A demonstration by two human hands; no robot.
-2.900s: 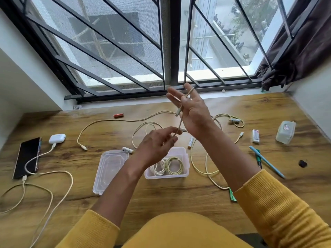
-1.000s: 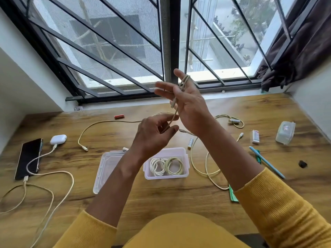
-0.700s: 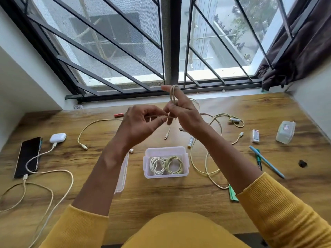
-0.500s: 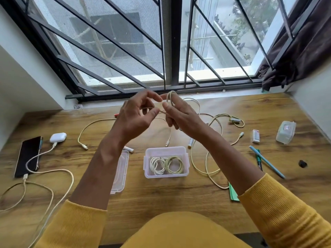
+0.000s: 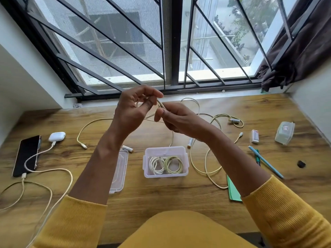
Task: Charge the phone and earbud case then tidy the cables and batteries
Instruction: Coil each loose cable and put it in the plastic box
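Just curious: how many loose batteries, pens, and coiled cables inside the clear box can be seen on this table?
Loose batteries: 3
Pens: 2
Coiled cables in the clear box: 2
Total: 7

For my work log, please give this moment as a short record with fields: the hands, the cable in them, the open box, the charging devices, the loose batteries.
left hand: raised above the desk, fingers curled, pinches the cable
right hand: grips the same cable, a small coil between both hands
cable: pale yellow, the rest trails onto the desk
open box: clear, holds two coiled cables
phone: far left, cable plugged in
earbud case: white, beside the phone, cable plugged in
batteries: several lie loose on the desk
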